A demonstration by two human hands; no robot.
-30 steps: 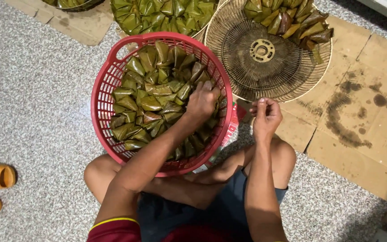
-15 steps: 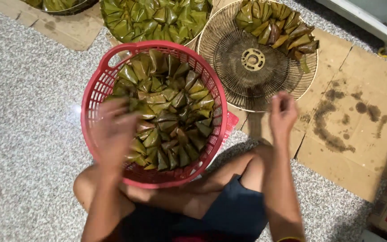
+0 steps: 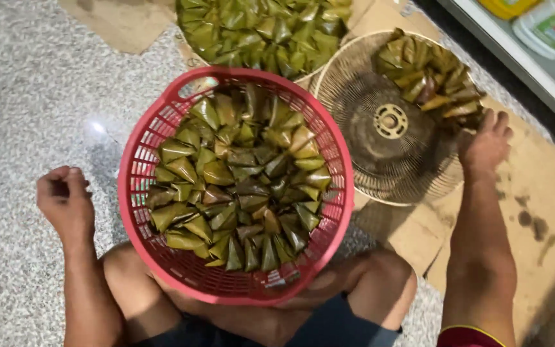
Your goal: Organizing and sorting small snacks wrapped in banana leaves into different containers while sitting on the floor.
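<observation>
One red basket (image 3: 137, 193), two hands

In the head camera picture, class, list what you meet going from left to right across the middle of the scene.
left hand → red basket of leaf-wrapped parcels → round fan grille → right hand → cardboard sheet

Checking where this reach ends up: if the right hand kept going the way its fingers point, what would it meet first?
Most likely the leaf-wrapped parcels piled on the round fan grille; the right hand hovers at the pile's near edge, though height above it is unclear.
</observation>
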